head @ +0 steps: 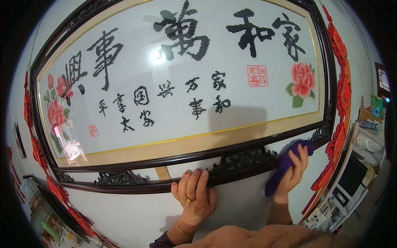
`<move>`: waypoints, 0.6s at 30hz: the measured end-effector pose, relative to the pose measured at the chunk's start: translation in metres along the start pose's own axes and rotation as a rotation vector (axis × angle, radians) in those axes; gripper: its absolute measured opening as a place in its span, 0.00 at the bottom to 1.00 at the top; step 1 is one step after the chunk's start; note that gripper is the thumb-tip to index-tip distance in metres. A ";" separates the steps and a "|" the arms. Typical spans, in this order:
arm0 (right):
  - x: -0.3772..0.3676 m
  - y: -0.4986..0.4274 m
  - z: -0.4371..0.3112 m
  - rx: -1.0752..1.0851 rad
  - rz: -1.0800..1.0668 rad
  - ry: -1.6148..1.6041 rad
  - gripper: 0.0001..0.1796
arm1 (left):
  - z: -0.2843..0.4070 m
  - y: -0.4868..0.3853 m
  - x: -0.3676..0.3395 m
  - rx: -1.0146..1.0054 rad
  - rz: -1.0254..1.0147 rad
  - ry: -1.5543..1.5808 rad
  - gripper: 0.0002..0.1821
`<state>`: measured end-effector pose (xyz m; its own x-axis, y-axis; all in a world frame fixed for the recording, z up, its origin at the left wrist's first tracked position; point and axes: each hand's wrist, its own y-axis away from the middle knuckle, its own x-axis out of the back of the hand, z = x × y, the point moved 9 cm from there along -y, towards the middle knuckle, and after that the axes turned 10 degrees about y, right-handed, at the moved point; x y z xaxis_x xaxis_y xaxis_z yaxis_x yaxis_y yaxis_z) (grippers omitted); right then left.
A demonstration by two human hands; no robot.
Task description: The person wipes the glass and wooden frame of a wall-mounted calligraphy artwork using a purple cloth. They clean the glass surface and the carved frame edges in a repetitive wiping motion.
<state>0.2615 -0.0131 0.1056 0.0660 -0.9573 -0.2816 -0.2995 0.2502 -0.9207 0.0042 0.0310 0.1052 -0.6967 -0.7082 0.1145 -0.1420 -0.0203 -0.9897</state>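
Observation:
A large framed cross-stitch picture (183, 124) hangs on the white wall, with black characters, red seal marks and pink flowers behind glass. Its dark carved wooden frame (124, 188) has an openwork lower border. My left hand (194, 193), wearing a ring and a bracelet, grips the frame's bottom rail, fingers over the top and thumb below. To the right, my right hand (293, 173) holds a purple cloth (276, 179) up at the same rail, near the frame's lower right corner. Part of the rail there is hidden behind the cloth.
Red hanging ornaments (343, 96) run down the wall right of the frame, and similar red ornaments (55, 187) hang at the left. A white shelf unit (356, 198) with packages and boxes stands at far right. Bare skin fills the bottom edge; the body part is unclear.

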 end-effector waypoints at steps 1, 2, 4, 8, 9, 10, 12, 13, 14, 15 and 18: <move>0.005 0.006 -0.008 0.021 0.006 -0.005 0.19 | 0.000 0.000 0.001 0.003 0.010 0.002 0.27; -0.001 0.018 -0.024 0.043 0.007 -0.066 0.19 | 0.001 0.000 0.001 0.004 0.017 0.006 0.26; -0.014 0.050 -0.065 0.170 -0.117 -0.154 0.17 | 0.001 -0.001 0.001 0.000 0.024 -0.014 0.26; -0.039 0.095 -0.116 0.557 -0.422 -0.090 0.17 | 0.000 -0.001 0.002 0.006 0.041 -0.046 0.26; -0.028 0.093 -0.117 0.645 -0.337 -0.062 0.18 | 0.000 -0.001 0.001 0.002 0.025 -0.024 0.26; -0.024 0.077 -0.100 0.602 -0.256 0.005 0.17 | 0.000 -0.001 0.001 0.000 0.017 -0.009 0.26; -0.013 0.037 -0.052 0.353 -0.091 -0.006 0.15 | 0.001 -0.001 0.001 -0.003 0.007 0.004 0.26; -0.008 0.020 -0.028 0.260 -0.052 0.064 0.16 | 0.001 -0.001 0.002 -0.008 0.008 0.006 0.26; -0.002 0.006 -0.005 0.129 -0.061 0.074 0.16 | 0.001 -0.001 0.001 -0.004 0.000 0.012 0.26; 0.006 -0.003 0.007 0.073 -0.005 0.023 0.16 | 0.002 -0.001 0.002 -0.009 0.008 0.008 0.26; 0.006 0.001 -0.001 0.016 -0.008 0.034 0.18 | 0.002 -0.002 0.002 0.009 0.011 0.003 0.26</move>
<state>0.2607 -0.0184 0.1029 0.0360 -0.9636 -0.2648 -0.2841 0.2441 -0.9272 0.0049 0.0285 0.1076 -0.7003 -0.7062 0.1040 -0.1278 -0.0193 -0.9916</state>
